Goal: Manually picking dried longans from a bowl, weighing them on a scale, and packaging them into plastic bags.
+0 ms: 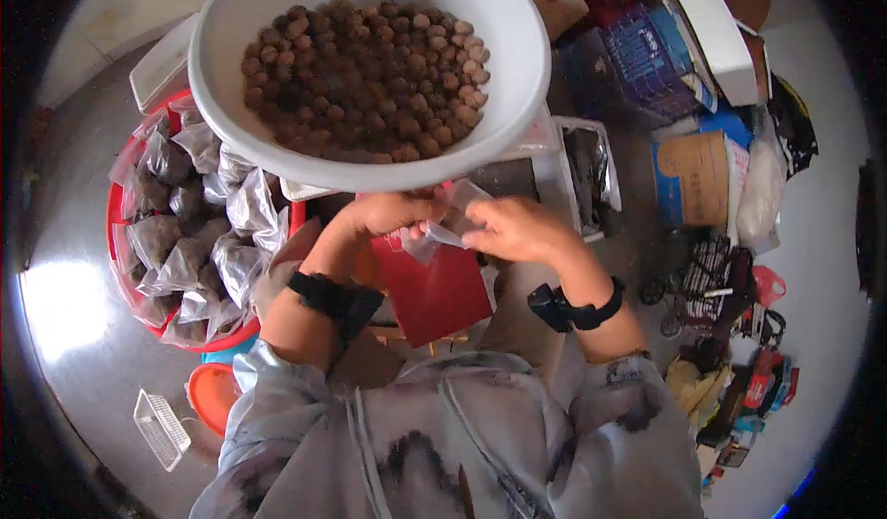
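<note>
Just below the rim of a big white plastic basin [485, 134], both hands meet at a clear plastic bag [443, 231]. My left hand [398, 214] grips one side of it, its fingers partly hidden under the rim. On the other side, my right hand [509, 228] pinches the bag between thumb and fingers. Many round brown walnuts [367, 82] lie in the basin. Beneath my hands is a red sheet or box [440, 287], whose exact kind I cannot tell. A red tub [114, 221] at the left holds several filled, clear plastic bags [253, 204].
An orange bowl [211, 394] and a small white plastic basket [161, 430] are at lower left. A lined white tray [589, 173] stands right of the basin. Further right are a dark blue crate [648, 62], a cardboard box [693, 179] and assorted goods along the floor.
</note>
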`<action>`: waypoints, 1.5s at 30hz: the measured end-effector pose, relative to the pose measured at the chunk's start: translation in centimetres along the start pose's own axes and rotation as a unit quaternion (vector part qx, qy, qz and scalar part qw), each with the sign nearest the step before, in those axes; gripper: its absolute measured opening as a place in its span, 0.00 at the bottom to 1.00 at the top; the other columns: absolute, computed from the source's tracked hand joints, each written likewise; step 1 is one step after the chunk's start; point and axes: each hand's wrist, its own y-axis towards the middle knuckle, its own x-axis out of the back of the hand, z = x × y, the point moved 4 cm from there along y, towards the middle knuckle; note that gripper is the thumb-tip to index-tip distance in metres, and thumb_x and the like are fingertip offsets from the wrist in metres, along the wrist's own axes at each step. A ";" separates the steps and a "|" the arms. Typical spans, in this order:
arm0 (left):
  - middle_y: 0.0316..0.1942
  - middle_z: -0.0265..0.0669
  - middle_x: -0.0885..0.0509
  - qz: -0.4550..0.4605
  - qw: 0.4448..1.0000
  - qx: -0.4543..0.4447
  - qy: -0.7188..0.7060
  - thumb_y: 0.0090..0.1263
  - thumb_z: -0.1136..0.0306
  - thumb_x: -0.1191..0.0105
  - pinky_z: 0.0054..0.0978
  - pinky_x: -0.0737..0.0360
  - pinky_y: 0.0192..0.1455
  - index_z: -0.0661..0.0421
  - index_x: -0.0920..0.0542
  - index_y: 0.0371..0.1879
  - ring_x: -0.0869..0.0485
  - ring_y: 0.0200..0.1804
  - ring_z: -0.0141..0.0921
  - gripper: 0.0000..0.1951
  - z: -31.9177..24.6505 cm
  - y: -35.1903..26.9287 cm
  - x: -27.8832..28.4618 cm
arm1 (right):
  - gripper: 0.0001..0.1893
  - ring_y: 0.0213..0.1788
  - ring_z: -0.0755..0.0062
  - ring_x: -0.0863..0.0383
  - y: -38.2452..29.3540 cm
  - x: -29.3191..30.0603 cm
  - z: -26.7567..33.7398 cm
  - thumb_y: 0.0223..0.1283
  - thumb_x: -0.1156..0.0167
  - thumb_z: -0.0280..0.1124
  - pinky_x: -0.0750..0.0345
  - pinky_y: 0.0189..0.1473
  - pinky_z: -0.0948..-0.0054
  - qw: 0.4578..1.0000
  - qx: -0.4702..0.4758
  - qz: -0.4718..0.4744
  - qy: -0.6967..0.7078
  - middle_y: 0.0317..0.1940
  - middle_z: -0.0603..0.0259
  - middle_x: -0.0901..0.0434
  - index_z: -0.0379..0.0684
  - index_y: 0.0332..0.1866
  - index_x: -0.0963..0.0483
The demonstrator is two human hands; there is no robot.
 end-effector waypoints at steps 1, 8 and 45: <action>0.18 0.31 0.28 0.002 0.999 -0.001 0.033 0.52 0.72 0.53 0.15 0.32 0.18 0.60 0.27 0.26 0.30 0.17 0.21 0.05 -0.3 -0.1 0.0 | 0.16 0.31 0.55 0.27 -0.2 -0.4 -0.1 0.44 0.45 0.39 0.31 0.32 0.65 0.999 0.046 -0.003 0.024 0.24 0.52 0.27 0.37 0.33 0.33; 0.16 0.31 0.29 0.010 0.999 -0.016 0.026 0.52 0.73 0.55 0.19 0.33 0.20 0.61 0.27 0.24 0.31 0.17 0.22 0.05 -0.5 -0.4 0.1 | 0.09 0.28 0.56 0.29 0.1 -1.9 1.0 0.44 0.49 0.32 0.33 0.30 0.65 0.992 0.110 -0.061 -0.002 0.21 0.54 0.28 0.36 0.21 0.32; 0.10 0.33 0.31 -0.034 0.988 -0.012 0.151 0.51 0.68 0.60 0.27 0.35 0.16 0.54 0.28 0.30 0.31 0.14 0.29 0.09 -0.5 1.6 -1.0 | 0.15 0.40 0.47 0.31 34.0 9.0 -6.6 0.40 0.45 0.30 0.32 0.40 0.60 0.939 0.041 -0.315 -0.132 0.33 0.42 0.29 0.34 0.35 0.33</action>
